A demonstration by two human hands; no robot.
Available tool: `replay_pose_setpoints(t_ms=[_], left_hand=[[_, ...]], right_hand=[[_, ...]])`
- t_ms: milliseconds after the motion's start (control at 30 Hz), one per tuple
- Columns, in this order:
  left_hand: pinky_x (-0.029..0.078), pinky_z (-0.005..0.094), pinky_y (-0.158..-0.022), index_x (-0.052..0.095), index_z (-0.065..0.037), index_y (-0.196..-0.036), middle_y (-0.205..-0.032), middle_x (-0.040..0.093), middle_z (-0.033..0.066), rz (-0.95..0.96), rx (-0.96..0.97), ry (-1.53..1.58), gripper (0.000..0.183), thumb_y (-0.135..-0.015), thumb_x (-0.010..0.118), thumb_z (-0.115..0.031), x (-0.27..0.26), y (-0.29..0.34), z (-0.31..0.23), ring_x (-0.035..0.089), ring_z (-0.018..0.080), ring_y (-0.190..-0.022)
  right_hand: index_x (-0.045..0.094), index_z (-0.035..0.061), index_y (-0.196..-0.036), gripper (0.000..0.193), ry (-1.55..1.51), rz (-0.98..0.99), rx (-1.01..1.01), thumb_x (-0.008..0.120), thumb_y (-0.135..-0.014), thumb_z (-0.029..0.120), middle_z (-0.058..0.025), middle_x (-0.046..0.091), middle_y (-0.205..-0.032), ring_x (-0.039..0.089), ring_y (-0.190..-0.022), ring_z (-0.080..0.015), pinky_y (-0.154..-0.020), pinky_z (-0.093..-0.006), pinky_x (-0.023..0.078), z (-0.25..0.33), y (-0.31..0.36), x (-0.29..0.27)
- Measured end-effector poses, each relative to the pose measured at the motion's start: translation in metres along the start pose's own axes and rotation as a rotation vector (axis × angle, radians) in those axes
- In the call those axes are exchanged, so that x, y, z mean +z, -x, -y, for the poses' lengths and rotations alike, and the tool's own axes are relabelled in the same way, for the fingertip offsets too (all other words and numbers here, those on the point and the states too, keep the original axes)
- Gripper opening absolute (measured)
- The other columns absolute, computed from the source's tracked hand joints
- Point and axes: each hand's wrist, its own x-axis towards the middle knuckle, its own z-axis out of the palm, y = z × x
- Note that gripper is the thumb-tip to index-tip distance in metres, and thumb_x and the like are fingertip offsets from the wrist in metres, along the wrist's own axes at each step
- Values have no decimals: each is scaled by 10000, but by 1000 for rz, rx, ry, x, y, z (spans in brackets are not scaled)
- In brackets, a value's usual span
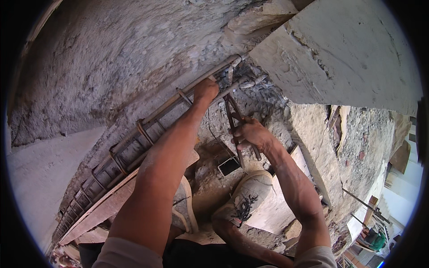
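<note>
My left hand (206,90) is closed in a fist against the long rebar cage (154,115), by its upper end. Its fingers face away, so what they grip is hidden. Just to its right, my right hand (251,132) is wrapped round the handles of rusty tying pincers (232,115). Their jaws point up toward a lower bar of the cage, close to my left hand. Several bent stirrups (117,163) loop round the bars. A thin wire (211,127) hangs down below my left hand.
A rough concrete wall (134,58) rises behind the cage, and a large grey concrete block (344,53) juts out at upper right. My shoes (250,194) stand on broken rubble. Near them lies a small dark rectangular box (229,166). A board (107,201) runs along the cage.
</note>
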Motion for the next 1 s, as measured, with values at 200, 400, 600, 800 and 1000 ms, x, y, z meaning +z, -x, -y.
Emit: replay_pose_setpoints(t_ms=[200, 400, 600, 800, 1000], left_hand=[[454, 424, -845, 627, -4, -1004, -1078, 599, 237, -22, -166, 81, 348, -776, 476, -219, -1, -1, 2, 578, 377, -1026], [450, 424, -836, 630, -31, -990, -1076, 601, 222, -30, -11, 85, 348, -795, 441, -249, 5, -3, 13, 582, 347, -1019], [450, 421, -842, 642, -77, -993, -1083, 606, 195, -24, -37, 48, 335, -812, 426, -258, 15, -16, 14, 573, 369, -1019], [460, 419, -834, 650, -78, -984, -1057, 619, 192, -24, -52, 60, 307, -800, 456, -229, 19, -20, 19, 578, 373, -1013], [455, 436, -842, 637, -64, -1034, -1052, 619, 209, -15, -38, 50, 335, -844, 457, -272, 1, 13, 0, 581, 377, -1011]], right_hand=[[275, 89, -1415, 609, -249, -47, 11, 456, -841, -3, -171, 529, -1016, 591, -719, -246, -595, -357, 596, 17, -17, 20], [195, 106, -1443, 659, -283, -11, 39, 457, -846, 10, -188, 500, -1080, 587, -771, -289, -651, -418, 601, 27, -37, 28], [434, 48, -1100, 269, -358, -151, -26, 554, -868, 108, -141, 579, -927, 606, -676, -238, -488, -329, 524, 11, -55, 49], [475, 61, -964, 230, -414, -256, -9, 587, -885, 246, -61, 586, -732, 576, -547, -177, -398, -291, 429, 12, -58, 73], [520, 15, -933, 358, -866, 43, -179, 404, -976, 351, -77, 578, -775, 571, -630, -189, -572, -366, 524, -5, -53, 76]])
